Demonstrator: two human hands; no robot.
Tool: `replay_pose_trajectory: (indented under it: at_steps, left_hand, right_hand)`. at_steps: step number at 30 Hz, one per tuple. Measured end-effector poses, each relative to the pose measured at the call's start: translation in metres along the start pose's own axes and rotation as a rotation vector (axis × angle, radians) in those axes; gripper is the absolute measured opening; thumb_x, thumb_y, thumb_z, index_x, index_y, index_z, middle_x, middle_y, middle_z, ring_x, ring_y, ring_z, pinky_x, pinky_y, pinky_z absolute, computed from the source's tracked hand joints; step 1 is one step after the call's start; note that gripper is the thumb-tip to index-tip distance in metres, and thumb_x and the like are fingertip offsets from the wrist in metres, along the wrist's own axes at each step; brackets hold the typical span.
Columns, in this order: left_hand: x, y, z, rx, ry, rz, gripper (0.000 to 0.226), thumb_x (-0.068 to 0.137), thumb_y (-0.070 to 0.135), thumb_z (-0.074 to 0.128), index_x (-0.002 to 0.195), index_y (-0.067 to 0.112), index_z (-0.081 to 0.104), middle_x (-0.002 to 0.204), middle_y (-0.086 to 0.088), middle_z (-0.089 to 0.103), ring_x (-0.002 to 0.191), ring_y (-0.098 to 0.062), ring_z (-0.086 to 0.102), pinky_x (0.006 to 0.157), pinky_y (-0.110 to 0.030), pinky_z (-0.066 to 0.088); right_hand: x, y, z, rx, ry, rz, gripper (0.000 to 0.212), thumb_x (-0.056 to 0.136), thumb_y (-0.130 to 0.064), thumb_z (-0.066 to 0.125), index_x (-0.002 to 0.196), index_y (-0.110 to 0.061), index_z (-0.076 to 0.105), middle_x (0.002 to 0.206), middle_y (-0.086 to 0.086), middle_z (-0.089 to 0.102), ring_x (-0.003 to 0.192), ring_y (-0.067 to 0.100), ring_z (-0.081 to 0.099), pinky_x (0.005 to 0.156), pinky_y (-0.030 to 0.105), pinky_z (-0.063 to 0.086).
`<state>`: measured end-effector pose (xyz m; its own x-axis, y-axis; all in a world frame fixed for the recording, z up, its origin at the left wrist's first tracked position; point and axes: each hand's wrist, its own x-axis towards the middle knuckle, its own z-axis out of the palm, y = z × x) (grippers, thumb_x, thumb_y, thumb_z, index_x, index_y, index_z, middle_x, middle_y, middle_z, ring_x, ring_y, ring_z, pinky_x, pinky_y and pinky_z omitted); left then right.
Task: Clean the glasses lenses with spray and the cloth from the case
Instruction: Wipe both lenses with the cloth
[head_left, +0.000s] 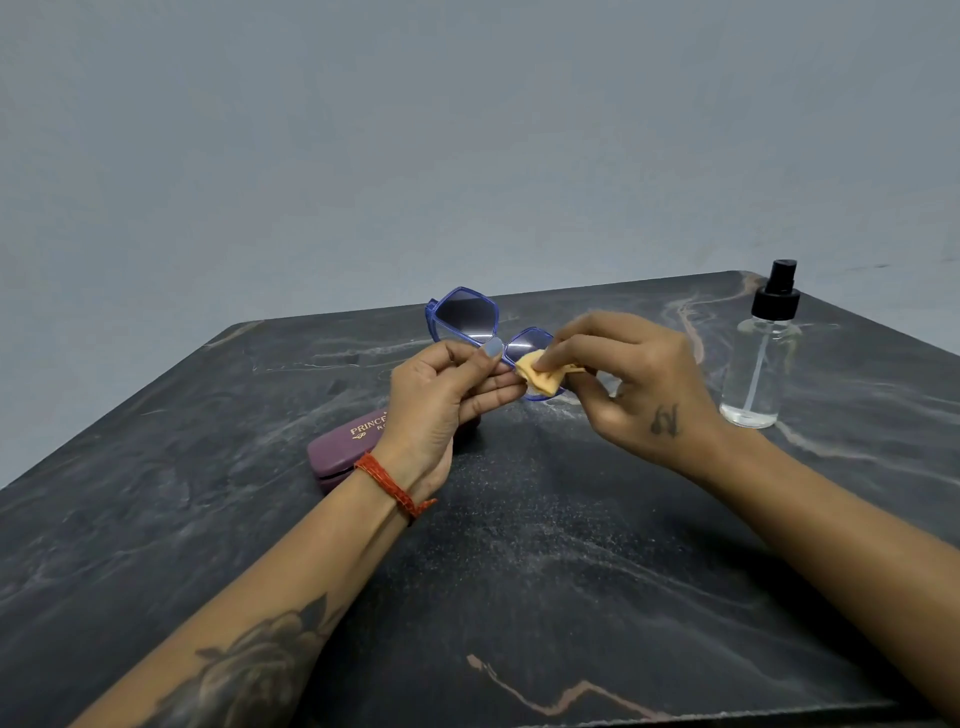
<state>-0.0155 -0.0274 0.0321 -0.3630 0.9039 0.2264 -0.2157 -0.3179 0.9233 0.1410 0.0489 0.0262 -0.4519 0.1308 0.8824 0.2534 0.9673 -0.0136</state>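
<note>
Over the dark marble table (519, 571), mid-wipe on one lens. Near to far:

- Case (345, 441): maroon, lid down, lying on the table under the left wrist. Not needed for this step.
- Left hand (441, 400): pinches the glasses (475, 325) at the bridge, thumb on the front, fingers behind. Good anchor, but keep the thumb pad off the other lens, which is uncovered and looks clear.
- Right hand (634, 374): fingers clamped on the folded yellow cloth (540, 376), pressing it onto the lens nearer that hand. Glasses are held up off the table, lenses tilted towards the camera.
- Advice: light pressure, small circles from centre to rim, cloth on both faces of the lens if it reaches. Support the frame near the lens being rubbed so the bridge doesn't flex.
- Spray bottle (761, 358): upright, far right, well apart from both hands. Can't tell if the lens is wet.
</note>
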Motion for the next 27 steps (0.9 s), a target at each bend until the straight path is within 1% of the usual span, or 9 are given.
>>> replay_pose_trajectory:
  at_steps: [3, 6, 9, 13, 16, 19, 23, 25, 27]
  left_hand:
    - [0.000, 0.001, 0.000, 0.001, 0.001, -0.001, 0.010, 0.083, 0.005, 0.060, 0.075, -0.001, 0.057, 0.058, -0.006, 0.068, 0.061, -0.016, 0.070, 0.058, -0.023, 0.058]
    - [0.002, 0.000, 0.001, -0.008, 0.007, 0.014, 0.012, 0.083, 0.005, 0.060, 0.073, -0.001, 0.056, 0.057, -0.005, 0.067, 0.060, -0.015, 0.069, 0.058, -0.022, 0.057]
    - [0.003, -0.001, 0.000, -0.014, 0.011, 0.024, 0.013, 0.083, 0.005, 0.061, 0.072, 0.000, 0.056, 0.058, -0.005, 0.067, 0.060, -0.015, 0.069, 0.058, -0.022, 0.057]
    - [0.003, -0.002, -0.001, -0.005, 0.002, 0.017, 0.012, 0.083, 0.006, 0.061, 0.073, 0.001, 0.057, 0.059, -0.006, 0.068, 0.062, -0.016, 0.069, 0.060, -0.023, 0.058]
    - [0.004, -0.002, 0.000, -0.004, 0.001, 0.014, 0.011, 0.083, 0.006, 0.061, 0.074, 0.000, 0.057, 0.060, -0.005, 0.068, 0.062, -0.016, 0.069, 0.059, -0.023, 0.058]
    - [0.002, -0.001, -0.001, 0.002, -0.003, 0.011, 0.010, 0.083, 0.006, 0.061, 0.075, 0.000, 0.057, 0.060, -0.006, 0.069, 0.062, -0.015, 0.069, 0.059, -0.023, 0.058]
    - [0.003, -0.002, -0.001, -0.001, -0.003, 0.010, 0.010, 0.083, 0.006, 0.061, 0.077, 0.000, 0.058, 0.060, -0.006, 0.069, 0.062, -0.016, 0.070, 0.059, -0.023, 0.058]
    - [0.003, -0.002, -0.001, -0.001, -0.002, 0.010, 0.009, 0.084, 0.005, 0.061, 0.077, 0.000, 0.058, 0.061, -0.006, 0.069, 0.062, -0.016, 0.070, 0.060, -0.023, 0.058]
    - [0.003, -0.002, -0.001, -0.002, -0.002, 0.011, 0.009, 0.084, 0.005, 0.060, 0.077, 0.000, 0.058, 0.061, -0.006, 0.069, 0.062, -0.016, 0.070, 0.059, -0.023, 0.058]
  right_hand:
    - [0.001, 0.004, -0.006, 0.032, -0.030, 0.047, 0.017, 0.068, 0.003, 0.070, 0.078, -0.009, 0.073, 0.078, 0.002, 0.068, 0.064, 0.014, 0.059, 0.052, 0.033, 0.048]
    - [0.004, 0.002, -0.011, 0.134, 0.079, 0.289, 0.009, 0.074, -0.010, 0.069, 0.080, -0.017, 0.071, 0.070, -0.003, 0.066, 0.058, 0.010, 0.057, 0.050, 0.032, 0.047]
    - [0.011, -0.001, -0.016, 0.455, 0.245, 0.615, 0.020, 0.080, -0.008, 0.059, 0.088, -0.026, 0.063, 0.077, 0.001, 0.066, 0.054, 0.013, 0.061, 0.048, 0.025, 0.049]
    - [0.018, -0.002, -0.020, 0.741, 0.238, 0.810, 0.028, 0.091, 0.003, 0.048, 0.093, -0.021, 0.063, 0.088, 0.010, 0.063, 0.060, 0.016, 0.065, 0.055, 0.025, 0.055]
    - [0.019, -0.003, -0.017, 0.897, 0.225, 0.874, 0.033, 0.090, 0.009, 0.045, 0.085, -0.013, 0.069, 0.088, 0.006, 0.069, 0.078, 0.017, 0.066, 0.065, 0.026, 0.057]
    - [0.020, -0.003, -0.018, 0.988, 0.204, 0.929, 0.035, 0.084, 0.015, 0.042, 0.082, -0.006, 0.071, 0.083, 0.004, 0.073, 0.084, 0.015, 0.068, 0.075, 0.025, 0.056]
    - [0.020, -0.003, -0.020, 1.130, 0.188, 0.940, 0.018, 0.081, -0.002, 0.054, 0.088, -0.002, 0.071, 0.094, 0.008, 0.073, 0.097, 0.017, 0.066, 0.083, 0.022, 0.053]
    - [0.019, -0.003, -0.018, 1.021, 0.168, 0.887, 0.015, 0.077, -0.006, 0.064, 0.089, -0.010, 0.072, 0.095, 0.002, 0.073, 0.100, 0.014, 0.065, 0.088, 0.023, 0.051]
    - [0.015, -0.003, -0.014, 0.757, 0.147, 0.796, 0.026, 0.077, -0.001, 0.070, 0.093, -0.021, 0.071, 0.093, -0.002, 0.073, 0.092, 0.009, 0.066, 0.082, 0.022, 0.051]
